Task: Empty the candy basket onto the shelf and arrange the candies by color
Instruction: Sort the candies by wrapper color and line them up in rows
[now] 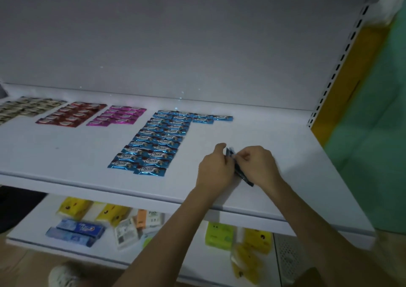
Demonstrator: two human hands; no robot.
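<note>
Four blocks of candies lie in a row along the back of the shelf [285, 146]: the far-left block [24, 108], the second block [71, 113], the third block [117, 115], then the biggest block [157, 141], reaching toward the front edge. Right of it, both hands meet over the shelf, left hand [216, 168] against right hand [256, 166], a stack of wrappers [240, 173] between them. Underneath, on the lower shelf [28, 225], boxes [75, 231] lie left and packets [219, 235] right.

White shelf [274, 137], colour-grouped candies [153, 146]
</note>
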